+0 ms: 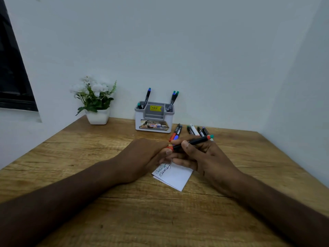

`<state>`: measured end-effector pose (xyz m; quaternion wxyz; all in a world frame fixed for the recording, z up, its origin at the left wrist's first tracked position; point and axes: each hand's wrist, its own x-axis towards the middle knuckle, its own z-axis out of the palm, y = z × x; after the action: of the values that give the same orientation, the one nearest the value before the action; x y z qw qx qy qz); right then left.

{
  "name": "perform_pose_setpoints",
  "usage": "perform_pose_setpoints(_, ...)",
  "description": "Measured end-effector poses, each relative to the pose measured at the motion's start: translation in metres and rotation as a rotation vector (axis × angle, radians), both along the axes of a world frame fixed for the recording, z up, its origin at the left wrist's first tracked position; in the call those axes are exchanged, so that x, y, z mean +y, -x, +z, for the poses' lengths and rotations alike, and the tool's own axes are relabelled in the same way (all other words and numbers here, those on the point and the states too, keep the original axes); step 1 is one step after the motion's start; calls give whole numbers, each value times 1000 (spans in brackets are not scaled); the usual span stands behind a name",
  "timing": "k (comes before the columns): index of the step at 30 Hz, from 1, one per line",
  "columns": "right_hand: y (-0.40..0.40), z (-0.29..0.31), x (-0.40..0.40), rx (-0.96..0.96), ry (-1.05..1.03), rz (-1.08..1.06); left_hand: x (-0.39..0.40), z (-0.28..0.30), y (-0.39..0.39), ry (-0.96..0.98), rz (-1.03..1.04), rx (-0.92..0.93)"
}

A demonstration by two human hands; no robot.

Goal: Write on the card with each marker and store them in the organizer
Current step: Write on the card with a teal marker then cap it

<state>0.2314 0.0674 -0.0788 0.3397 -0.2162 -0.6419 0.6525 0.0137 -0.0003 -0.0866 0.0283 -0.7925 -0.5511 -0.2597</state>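
Both forearms enter from the lower corners, cut off by the frame edge, over a wooden counter (74, 157). White card (175, 176) lies flat on it just under the hands; two lines of handwriting at its far-left corner, too small to read, far edge hidden by fingers.

Right hand (201, 157) holds a black marker (191, 142) between thumb and fingers, barrel near level; one end orange, the other orange with a green tip. Left hand (144, 157) seen from the back, fingers curled in at the marker's near orange end; whether it pinches the cap or only touches it, cannot tell.

Just beyond the hands, loose markers (194, 130) lie on the counter in two small groups, lower ends hidden behind the hands.

Farther back, against the wall, white-and-grey organizer (154, 120) with stored markers (146, 98) standing in its outer compartments, labels partly legible. To its left, white flowerpot (98, 116) with white blooms. Dark window (12, 72) cut off at left edge.
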Motion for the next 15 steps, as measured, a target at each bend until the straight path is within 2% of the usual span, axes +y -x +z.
perform_pose_setpoints(12, 4, 4, -4, 37, 157, 96, 6, -1, 6, 60, -45, -50)
perform_pose_setpoints(15, -3, 15, 2, 153, 216, 122, 4, -1, 9, 69, -44, -100)
